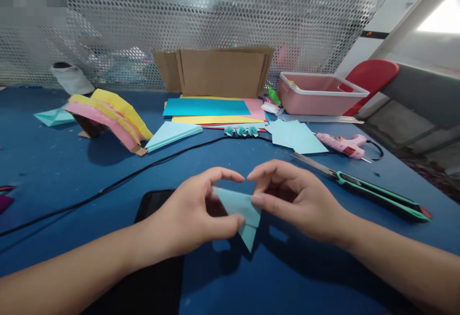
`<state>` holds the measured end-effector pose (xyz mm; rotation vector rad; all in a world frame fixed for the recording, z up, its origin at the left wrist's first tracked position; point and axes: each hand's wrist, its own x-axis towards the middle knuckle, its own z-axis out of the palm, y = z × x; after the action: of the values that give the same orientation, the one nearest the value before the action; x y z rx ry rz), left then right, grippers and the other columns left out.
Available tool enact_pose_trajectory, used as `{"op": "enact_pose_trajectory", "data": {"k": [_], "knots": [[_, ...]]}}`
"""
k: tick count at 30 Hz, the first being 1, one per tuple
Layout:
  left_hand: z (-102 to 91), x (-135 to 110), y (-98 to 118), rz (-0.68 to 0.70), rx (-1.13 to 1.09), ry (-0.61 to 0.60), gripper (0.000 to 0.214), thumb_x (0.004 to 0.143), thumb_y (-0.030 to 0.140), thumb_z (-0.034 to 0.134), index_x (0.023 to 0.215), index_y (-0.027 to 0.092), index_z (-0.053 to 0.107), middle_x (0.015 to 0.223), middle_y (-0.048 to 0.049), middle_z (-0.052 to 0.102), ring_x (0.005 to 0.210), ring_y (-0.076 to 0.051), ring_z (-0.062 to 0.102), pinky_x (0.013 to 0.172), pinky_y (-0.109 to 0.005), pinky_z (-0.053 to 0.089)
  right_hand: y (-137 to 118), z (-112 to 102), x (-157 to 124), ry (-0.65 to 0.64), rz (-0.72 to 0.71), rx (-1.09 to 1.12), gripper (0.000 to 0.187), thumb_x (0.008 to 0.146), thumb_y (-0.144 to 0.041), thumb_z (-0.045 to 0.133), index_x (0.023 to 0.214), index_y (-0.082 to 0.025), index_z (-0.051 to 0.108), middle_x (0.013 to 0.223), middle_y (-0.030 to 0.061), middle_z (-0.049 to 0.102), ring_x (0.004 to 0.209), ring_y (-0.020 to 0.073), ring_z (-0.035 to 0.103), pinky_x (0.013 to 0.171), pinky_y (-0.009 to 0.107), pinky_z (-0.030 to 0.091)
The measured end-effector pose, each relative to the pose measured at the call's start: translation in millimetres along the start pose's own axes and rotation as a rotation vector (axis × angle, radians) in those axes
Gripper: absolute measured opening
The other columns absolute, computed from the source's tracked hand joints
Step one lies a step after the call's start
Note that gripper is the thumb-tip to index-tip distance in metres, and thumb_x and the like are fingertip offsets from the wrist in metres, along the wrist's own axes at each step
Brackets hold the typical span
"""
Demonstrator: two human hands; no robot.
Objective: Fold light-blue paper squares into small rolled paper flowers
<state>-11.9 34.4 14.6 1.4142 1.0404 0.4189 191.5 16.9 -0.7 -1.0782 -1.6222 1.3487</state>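
Note:
Between my two hands, above the blue table, is a folded piece of light blue paper [237,205] with its point hanging down. My left hand [194,209] grips its left side, the thumb pressed on the front face and the index finger arched over the top. At the right edge, my right hand [298,197] pinches the paper with the thumb; its other fingers curl behind. A black phone-like slab [154,276] lies beneath my left wrist. To the right of my right hand rests a green and black utility knife [381,195], blade out.
Behind the hands lie three small paper flowers [241,131], light blue sheets [296,136] and a folded paper stack [174,135]. A pink glue gun [343,145] and pink bin [321,97] stand right. A yellow-pink arch [109,118] sits left. A black cable [143,169] crosses the table.

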Motion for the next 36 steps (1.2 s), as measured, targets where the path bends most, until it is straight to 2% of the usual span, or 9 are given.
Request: {"op": "enact_pose_trajectory", "data": {"k": [3, 6, 9, 14, 17, 21, 25, 30, 36], "knots": [[-3.3, 4, 0, 0.096, -0.119, 0.147, 0.033, 0.073, 0.025, 0.072, 0.091, 0.022, 0.045, 0.055, 0.0102, 0.056, 0.049, -0.008, 0.049, 0.051, -0.019, 0.038, 1, 0, 1, 0.131, -0.039, 0.005, 0.021, 0.083, -0.028, 0.068, 0.097, -0.021, 0.055, 0.071, -0.0028, 0.056, 0.059, 0.0104, 0.057, 0.054, 0.022, 0.047], [-2.5, 5, 0, 0.176, -0.186, 0.24, 0.034, 0.076, 0.023, 0.07, 0.085, 0.023, 0.037, 0.054, 0.0122, 0.054, 0.048, -0.005, 0.044, 0.05, -0.017, 0.036, 1, -2, 2, 0.148, -0.06, 0.028, 0.02, 0.084, -0.027, 0.067, 0.096, -0.022, 0.052, 0.071, -0.0035, 0.056, 0.059, 0.0103, 0.057, 0.056, 0.022, 0.049], [1.3, 4, -1, 0.194, -0.187, 0.237, 0.03, 0.078, 0.022, 0.068, 0.089, 0.022, 0.04, 0.056, 0.0118, 0.052, 0.05, -0.005, 0.043, 0.049, -0.016, 0.036, 1, -1, 1, 0.128, -0.062, 0.024, 0.019, 0.084, -0.024, 0.065, 0.098, -0.022, 0.052, 0.072, -0.0034, 0.056, 0.06, 0.0101, 0.058, 0.058, 0.023, 0.049], [4.2, 3, -5, 0.224, -0.173, 0.28, 0.024, 0.079, 0.02, 0.066, 0.087, 0.021, 0.043, 0.069, 0.0077, 0.054, 0.06, -0.007, 0.051, 0.054, -0.017, 0.043, 2, 6, -1, 0.069, -0.05, 0.0, 0.017, 0.084, -0.022, 0.065, 0.097, -0.02, 0.053, 0.074, -0.0023, 0.056, 0.063, 0.0107, 0.058, 0.059, 0.023, 0.049], [4.3, 1, -7, 0.223, -0.173, 0.273, 0.023, 0.083, 0.024, 0.064, 0.092, 0.022, 0.043, 0.077, 0.0068, 0.053, 0.057, -0.007, 0.056, 0.052, -0.019, 0.048, 3, 10, -1, 0.026, -0.03, 0.033, 0.015, 0.085, -0.022, 0.065, 0.092, -0.02, 0.052, 0.075, -0.0023, 0.057, 0.064, 0.01, 0.058, 0.06, 0.022, 0.048], [4.7, 1, -10, 0.19, -0.229, 0.228, 0.03, 0.08, 0.028, 0.07, 0.097, 0.023, 0.045, 0.095, 0.0045, 0.053, 0.059, -0.01, 0.068, 0.051, -0.021, 0.053, 6, 11, 0, 0.068, -0.031, 0.059, 0.019, 0.084, -0.023, 0.068, 0.087, -0.021, 0.049, 0.077, -0.0021, 0.059, 0.068, 0.0101, 0.06, 0.065, 0.022, 0.05], [3.8, 3, -10, 0.186, -0.252, 0.182, 0.026, 0.079, 0.029, 0.072, 0.09, 0.02, 0.05, 0.082, 0.0059, 0.057, 0.064, -0.011, 0.07, 0.06, -0.02, 0.055, 8, 9, 1, 0.089, -0.055, 0.064, 0.019, 0.084, -0.027, 0.067, 0.091, -0.021, 0.051, 0.079, -0.0007, 0.062, 0.072, 0.0122, 0.062, 0.067, 0.023, 0.05], [2.7, 2, -8, 0.146, -0.17, 0.163, 0.024, 0.079, 0.029, 0.072, 0.088, 0.02, 0.052, 0.074, 0.0057, 0.057, 0.064, -0.011, 0.068, 0.056, -0.019, 0.049, 6, 5, 4, 0.144, -0.073, -0.02, 0.014, 0.087, -0.03, 0.063, 0.082, -0.02, 0.054, 0.074, -0.002, 0.055, 0.065, 0.0103, 0.054, 0.059, 0.021, 0.046], [2.0, 0, -10, 0.16, -0.069, 0.209, 0.022, 0.078, 0.027, 0.071, 0.09, 0.019, 0.054, 0.069, 0.0062, 0.054, 0.058, -0.007, 0.055, 0.055, -0.018, 0.045, 0, 2, 9, 0.14, -0.244, -0.245, 0.016, 0.085, -0.025, 0.064, 0.072, -0.018, 0.059, 0.069, -0.0011, 0.056, 0.063, 0.0108, 0.053, 0.06, 0.023, 0.045]]}}
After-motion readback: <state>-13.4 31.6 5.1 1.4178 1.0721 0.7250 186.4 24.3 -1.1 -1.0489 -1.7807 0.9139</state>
